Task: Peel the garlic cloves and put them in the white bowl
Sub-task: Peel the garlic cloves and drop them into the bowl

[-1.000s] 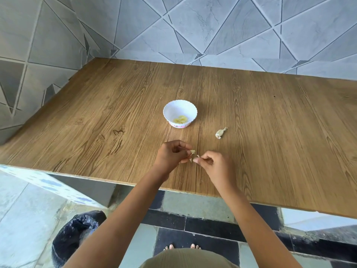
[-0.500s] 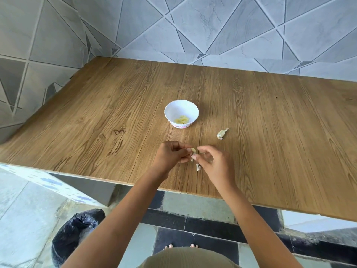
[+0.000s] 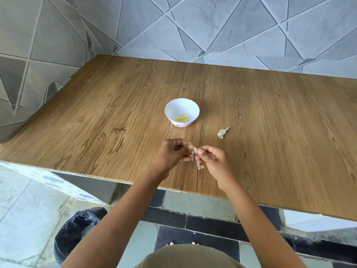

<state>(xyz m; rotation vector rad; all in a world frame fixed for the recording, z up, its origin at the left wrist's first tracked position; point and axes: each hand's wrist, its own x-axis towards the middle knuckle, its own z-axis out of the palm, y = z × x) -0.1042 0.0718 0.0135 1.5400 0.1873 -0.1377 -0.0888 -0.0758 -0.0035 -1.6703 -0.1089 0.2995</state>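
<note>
Held clove: a small pale garlic clove (image 3: 195, 149) sits between the two hands, above the near part of the worktop (image 3: 96, 122). Fingertips cover most of it and only its upper end shows.
Left hand: the left hand (image 3: 173, 151) pinches the clove from the left with thumb and forefinger. Its other fingers are curled in toward the palm.
Right hand: the right hand (image 3: 214, 161) pinches the same clove from the right with the tips of thumb and forefinger, the remaining fingers loosely bent.
Loose skin: a thin greyish strip of skin (image 3: 199, 166) shows just below the right thumb. I cannot tell whether it hangs from the clove or lies on the wood.
Second clove: a second clove (image 3: 222, 132), in papery skin with a twisted tail, lies alone on the worktop, right of the bowl and apart from both hands.
White bowl: the white bowl (image 3: 181, 107) stands upright beyond the hands, scallop-rimmed, with a pinkish pattern at its foot (too small to make out).
Bowl contents: yellowish peeled cloves (image 3: 182, 118) lie lumped at the bottom, and their number is unclear.
Surroundings: a grey tiled wall (image 3: 212, 26) borders the back and left, and the worktop's right side is cut off.
Below: a bin (image 3: 77, 229) with a black liner stands on the floor, partly hidden by the left forearm.
</note>
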